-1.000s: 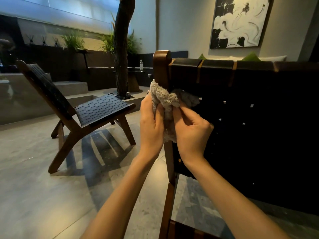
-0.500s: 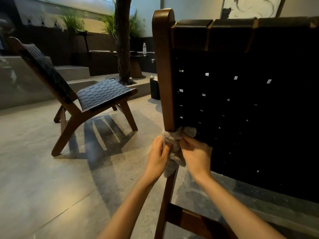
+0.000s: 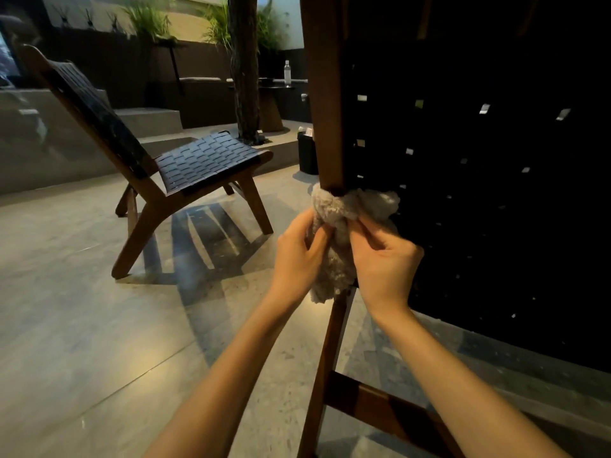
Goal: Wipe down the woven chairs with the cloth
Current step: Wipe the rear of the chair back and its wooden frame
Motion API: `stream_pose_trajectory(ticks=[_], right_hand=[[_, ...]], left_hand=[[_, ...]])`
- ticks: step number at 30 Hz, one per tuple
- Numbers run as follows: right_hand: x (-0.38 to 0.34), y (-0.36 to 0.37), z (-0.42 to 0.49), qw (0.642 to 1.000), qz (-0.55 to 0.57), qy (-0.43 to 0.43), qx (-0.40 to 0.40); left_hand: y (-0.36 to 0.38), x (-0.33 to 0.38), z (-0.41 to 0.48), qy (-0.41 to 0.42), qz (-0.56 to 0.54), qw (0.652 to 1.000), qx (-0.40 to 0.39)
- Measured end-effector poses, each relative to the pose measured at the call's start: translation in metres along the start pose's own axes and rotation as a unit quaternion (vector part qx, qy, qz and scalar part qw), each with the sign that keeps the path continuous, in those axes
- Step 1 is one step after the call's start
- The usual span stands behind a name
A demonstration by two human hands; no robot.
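The cloth [image 3: 340,233] is wrapped round the near chair's side post [image 3: 325,94], pinched in the closed grip of the left hand [image 3: 297,256] at 9 o'clock and right hand [image 3: 385,262] at 3 o'clock, with floor [image 3: 82,325] open toward the far chair [image 3: 198,160] at 10 o'clock.

I am holding the cloth [image 3: 332,272] wrapped around the near chair's post [image 3: 325,110], with my left hand [image 3: 297,256] gripping on its left and my right hand [image 3: 385,262] on its right, just beside the woven back [image 3: 479,226]. The second chair [image 3: 205,158] is standing well apart to my left. Behind it a tree trunk [image 3: 244,77] is rising, and a bottle [image 3: 287,72] is sitting on what may be a table.
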State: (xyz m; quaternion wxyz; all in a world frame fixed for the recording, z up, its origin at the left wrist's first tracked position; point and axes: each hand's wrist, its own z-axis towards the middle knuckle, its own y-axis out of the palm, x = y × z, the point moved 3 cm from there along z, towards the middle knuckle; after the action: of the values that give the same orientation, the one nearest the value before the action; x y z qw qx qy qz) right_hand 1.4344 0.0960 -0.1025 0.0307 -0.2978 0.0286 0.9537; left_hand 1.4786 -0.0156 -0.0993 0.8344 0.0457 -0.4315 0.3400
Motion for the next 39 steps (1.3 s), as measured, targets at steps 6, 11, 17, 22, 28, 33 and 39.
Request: stream_pose_trajectory(ticks=[6, 11, 17, 22, 28, 33, 39], right_hand=[[0.074, -0.001, -0.059, 0.987, -0.020, 0.143, -0.073], [0.093, 0.000, -0.079, 0.975, -0.037, 0.202, -0.090], [0.090, -0.023, -0.120, 0.963, -0.118, 0.180, -0.165], [0.106, -0.024, -0.137, 0.943, -0.125, 0.298, -0.077], [0.129, -0.003, -0.121, 0.923, -0.032, 0.381, -0.029], [0.143, 0.024, -0.125, 0.907, 0.010, 0.404, -0.117], [0.167, 0.033, -0.150, 0.892, 0.009, 0.415, -0.179]], left_hand=[[0.034, -0.076, -0.035, -0.053, 0.014, 0.997, -0.045], [0.053, -0.109, -0.053, -0.106, 0.007, 0.991, -0.076], [0.053, -0.131, -0.087, -0.187, 0.061, 0.980, -0.006], [0.051, -0.136, -0.099, -0.180, 0.048, 0.982, 0.008], [0.059, -0.144, -0.076, -0.153, 0.008, 0.987, -0.058], [0.075, -0.156, -0.068, -0.166, -0.035, 0.980, -0.108], [0.082, -0.183, -0.075, -0.201, -0.009, 0.968, -0.152]])
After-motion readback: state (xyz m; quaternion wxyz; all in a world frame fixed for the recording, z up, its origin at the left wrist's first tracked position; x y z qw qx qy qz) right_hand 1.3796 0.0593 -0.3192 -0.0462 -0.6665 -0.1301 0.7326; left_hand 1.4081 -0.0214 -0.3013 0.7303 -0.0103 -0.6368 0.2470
